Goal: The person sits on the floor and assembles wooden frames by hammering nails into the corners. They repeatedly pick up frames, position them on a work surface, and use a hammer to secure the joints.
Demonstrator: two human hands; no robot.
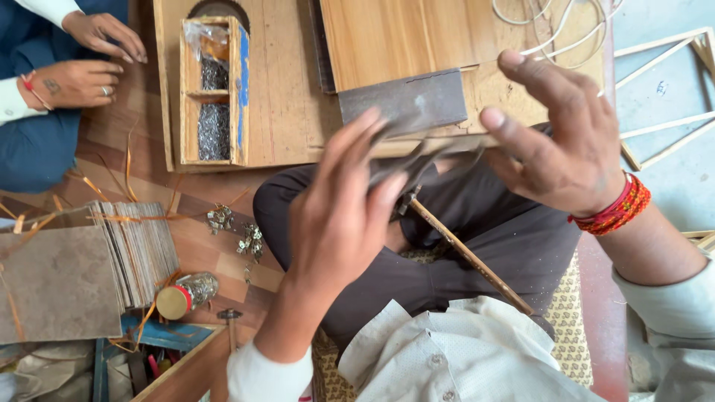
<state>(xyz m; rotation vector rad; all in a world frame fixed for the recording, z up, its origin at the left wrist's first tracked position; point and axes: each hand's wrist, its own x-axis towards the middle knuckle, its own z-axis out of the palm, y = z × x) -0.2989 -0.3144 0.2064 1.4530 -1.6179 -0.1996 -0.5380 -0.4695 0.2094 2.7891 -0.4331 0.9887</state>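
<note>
I sit cross-legged and hold a thin flat panel (447,143), seen edge-on, over my lap. My left hand (335,216) grips its left end, with the fingers wrapped over the edge. At the right end, my right hand (558,141) has its thumb on top of the panel and its forefinger raised. A wooden-handled tool (469,257) lies slanted across my dark trousers below the panel, its head partly hidden behind my left fingers. A grey metal plate (406,100) lies on the wooden work board (283,112) just beyond the panel.
An open wooden box of small nails (214,89) stands on the board. A stack of thin panels (138,249), a yellow-lidded jar (186,294) and loose metal fittings (249,240) lie at left. Another person's hands (82,63) are at the top left. Wooden frames (670,97) are at right, a white cord (551,22) at the top.
</note>
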